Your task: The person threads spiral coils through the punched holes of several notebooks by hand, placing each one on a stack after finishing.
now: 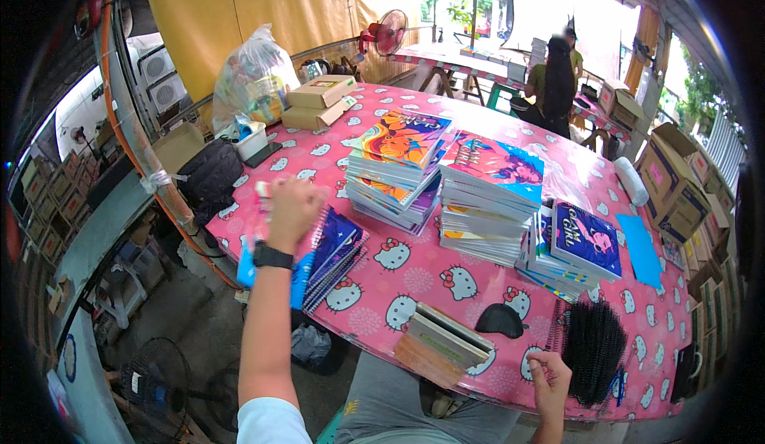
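- Left hand [291,205] is raised over the table's left edge, above a fanned stack of spiral notebooks [333,254]; it is motion-blurred, so I cannot tell its grip. A small pale item shows at the fingertips.
- Right hand [550,376] rests at the near edge, fingers curled in loosely; whether it holds anything is unclear. It sits just beside a bundle of black binding coils [594,348].
- Three taller book stacks [490,197] stand mid-table, well apart from both hands.
- A thin book pile [442,342] overhangs the near edge between the hands; a black pad [500,320] lies just behind it.
- Another person [558,77] works at a far table.
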A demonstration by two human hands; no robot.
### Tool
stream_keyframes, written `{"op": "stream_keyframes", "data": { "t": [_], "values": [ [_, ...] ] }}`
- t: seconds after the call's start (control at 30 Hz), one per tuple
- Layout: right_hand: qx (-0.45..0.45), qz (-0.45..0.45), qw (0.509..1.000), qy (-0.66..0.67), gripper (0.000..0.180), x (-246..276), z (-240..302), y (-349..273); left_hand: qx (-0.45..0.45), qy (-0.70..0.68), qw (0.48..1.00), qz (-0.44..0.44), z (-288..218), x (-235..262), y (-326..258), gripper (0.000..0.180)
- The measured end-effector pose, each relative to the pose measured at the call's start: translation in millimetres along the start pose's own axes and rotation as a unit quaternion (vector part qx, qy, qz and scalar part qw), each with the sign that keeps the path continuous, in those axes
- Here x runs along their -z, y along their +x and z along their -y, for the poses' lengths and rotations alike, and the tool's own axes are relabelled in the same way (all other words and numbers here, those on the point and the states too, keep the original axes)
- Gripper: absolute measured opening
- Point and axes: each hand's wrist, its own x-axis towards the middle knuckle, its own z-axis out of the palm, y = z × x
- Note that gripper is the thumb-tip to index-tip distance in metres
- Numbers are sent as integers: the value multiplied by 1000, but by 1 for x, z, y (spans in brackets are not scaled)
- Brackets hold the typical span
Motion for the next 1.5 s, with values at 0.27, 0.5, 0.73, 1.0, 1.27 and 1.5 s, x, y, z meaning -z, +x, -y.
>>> {"op": "stream_keyframes", "data": {
  "t": [0.27,0.5,0.73,1.0,1.27,1.5],
  "values": [
    [71,-25,997,-25,14,25,-3,37,80,-8,979,188,-56,-94,-63,94],
    [227,-93,922,-299,59,46,-10,181,57,-95,993,37,-43,-88,-81,79],
    [150,-44,892,-424,64,51,-65,191,80,-13,995,55,-53,-95,-116,66],
    [55,-30,972,-225,32,51,-37,168,85,57,995,2,-37,-95,-135,56],
    [118,-48,917,-379,44,55,-65,196,103,-137,985,31,-61,-47,-123,28],
    [97,-48,922,-372,53,51,-69,205,-30,-239,969,52,-99,34,-106,26]
  ]
}}
